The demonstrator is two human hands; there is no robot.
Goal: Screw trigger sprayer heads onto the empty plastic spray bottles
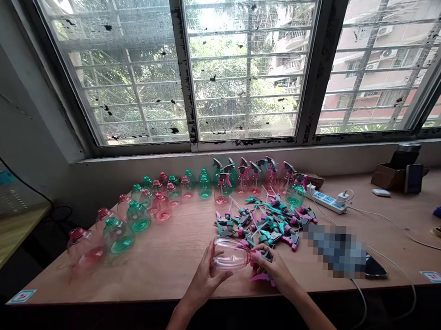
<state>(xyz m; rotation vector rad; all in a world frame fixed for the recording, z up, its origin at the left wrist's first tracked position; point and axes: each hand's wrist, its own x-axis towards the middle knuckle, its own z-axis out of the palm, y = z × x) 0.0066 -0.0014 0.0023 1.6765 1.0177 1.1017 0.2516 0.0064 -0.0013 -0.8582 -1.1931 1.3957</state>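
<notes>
My left hand (206, 275) is wrapped round a clear pink bottle (232, 253) held on its side just above the wooden table (163, 260). At the bottle's neck, my right hand (274, 269) grips a pink and grey spray-trigger head (261, 265). Just beyond my hands lies a pile of loose trigger heads (265, 221) in pink, teal and grey, some with thin dip tubes.
Several capless pink and green bottles (129, 219) stand in rows on the left. Bottles fitted with trigger heads (257, 177) line the window sill side. A power strip (327, 200), cables, a phone (376, 266) and a cardboard box (393, 174) sit to the right.
</notes>
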